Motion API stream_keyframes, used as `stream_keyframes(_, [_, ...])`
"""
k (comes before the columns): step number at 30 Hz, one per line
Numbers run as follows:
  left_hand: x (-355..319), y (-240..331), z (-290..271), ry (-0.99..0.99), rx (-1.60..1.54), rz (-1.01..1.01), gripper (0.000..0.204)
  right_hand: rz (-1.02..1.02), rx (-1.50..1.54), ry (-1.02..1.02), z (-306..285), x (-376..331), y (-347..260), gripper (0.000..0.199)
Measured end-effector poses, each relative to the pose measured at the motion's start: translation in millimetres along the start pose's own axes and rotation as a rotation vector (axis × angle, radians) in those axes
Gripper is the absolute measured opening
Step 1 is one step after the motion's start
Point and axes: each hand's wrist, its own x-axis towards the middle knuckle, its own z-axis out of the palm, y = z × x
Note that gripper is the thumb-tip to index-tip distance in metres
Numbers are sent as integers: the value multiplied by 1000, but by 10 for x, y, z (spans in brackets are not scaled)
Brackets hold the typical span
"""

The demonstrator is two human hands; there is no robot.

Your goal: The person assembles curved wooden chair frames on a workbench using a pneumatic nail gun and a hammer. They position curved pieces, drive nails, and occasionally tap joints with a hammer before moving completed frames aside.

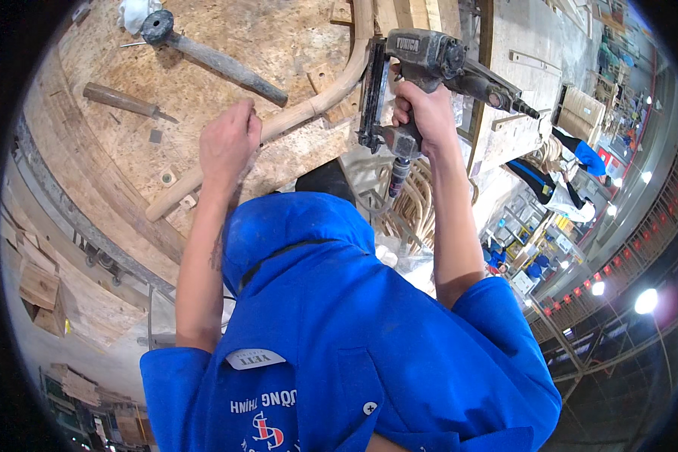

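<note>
- The grey metal pneumatic nail gun (pixel 422 83) sits in the right hand (pixel 427 113), whose fingers are wrapped tight around its grip; its long dark magazine points down at the curved pale wooden rod (pixel 309 113) on the chipboard workbench (pixel 226 45).
- The gun looks heavy and rigid, with its weight up in the head, so the moulded handle is the sound place to hold it; a hose fitting hangs below the grip and would likely tug at it.
- The rod is a bent, smooth, stiff piece of round wood running from the lower left up to the bench's far edge. It looks light but apt to roll, so pressing it from above near the gun's nose seems the best hold.
- The left hand (pixel 230 143) rests on the rod with its fingers curled down against it; whether they close right round it I cannot tell.
- Both forearms reach forward and up from the blue shirt (pixel 354 339), the right elbow bent and the wrist cocked over the gun.
- A dark round-headed mallet (pixel 203 53) and a wooden-handled awl (pixel 124 99) lie well apart on the bench.
</note>
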Motion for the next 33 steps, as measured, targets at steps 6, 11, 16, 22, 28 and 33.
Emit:
stream_keyframes(6, [3,-12,21,75,-43,20,17,27,-25,-29,47,27,-130,7])
stream_keyframes(11, [21,-6,3,69,-57,17,19,36,6,-17,55,16,-156,9])
stream_keyframes(16, [12,8,-22,8,-58,-23,17,28,-57,-19,51,27,-152,9])
stream_keyframes(22, [-5,-13,-3,17,-45,-15,19,67,-12,-24,66,-33,-165,9])
stream_keyframes(28, [-12,-18,8,47,-30,-9,17,55,5,-23,33,16,-147,12])
stream_keyframes(33, [-3,-30,14,51,-37,-5,15,63,-4,-10,22,20,-178,7])
